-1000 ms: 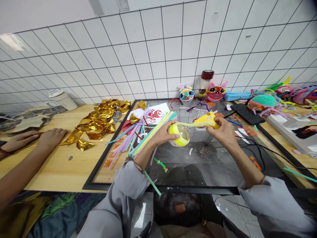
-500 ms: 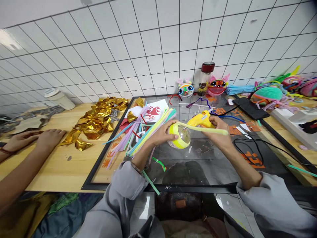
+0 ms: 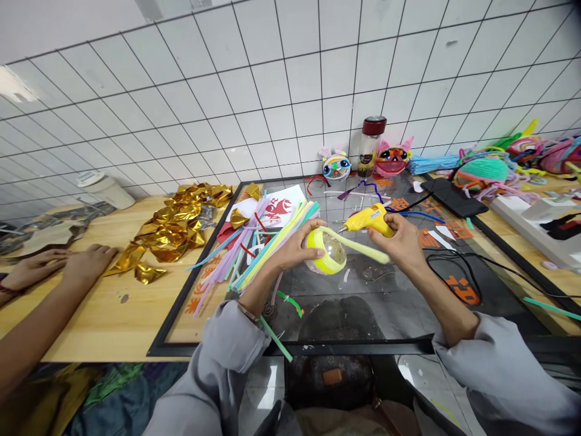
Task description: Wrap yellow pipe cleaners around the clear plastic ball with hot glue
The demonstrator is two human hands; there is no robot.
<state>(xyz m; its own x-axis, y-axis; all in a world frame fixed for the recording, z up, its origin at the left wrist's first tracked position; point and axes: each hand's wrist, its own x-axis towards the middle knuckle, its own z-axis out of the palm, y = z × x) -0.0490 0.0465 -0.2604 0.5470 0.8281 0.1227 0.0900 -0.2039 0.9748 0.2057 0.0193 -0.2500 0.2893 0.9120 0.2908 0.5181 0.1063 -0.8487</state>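
My left hand (image 3: pixel 303 247) is closed around a clear plastic ball (image 3: pixel 334 247) whose side is wrapped in yellow pipe cleaner. From the wrapping, the loose end of a yellow pipe cleaner (image 3: pixel 365 249) sticks out to the right. A yellow hot glue gun (image 3: pixel 368 220) is gripped in my right hand (image 3: pixel 402 241), its metal nozzle pointing left, close to the ball's upper right edge. Whether the nozzle touches the pipe cleaner I cannot tell. Just left of my left hand lies a bundle of pastel pipe cleaners (image 3: pixel 267 245).
Crumpled gold foil (image 3: pixel 175 227) and another person's hands (image 3: pixel 88 263) are at the left. Two decorated balls, one white (image 3: pixel 336 166), one pink (image 3: pixel 393 161), stand by a glass bottle (image 3: pixel 370 148). A black cable (image 3: pixel 474 257), phone (image 3: pixel 456 197) and white power strip (image 3: pixel 535 233) lie right.
The glue gun has turned and its nozzle now shows near the ball. The loose pipe cleaner end has swung downward, below the gun. The view has shifted slightly.
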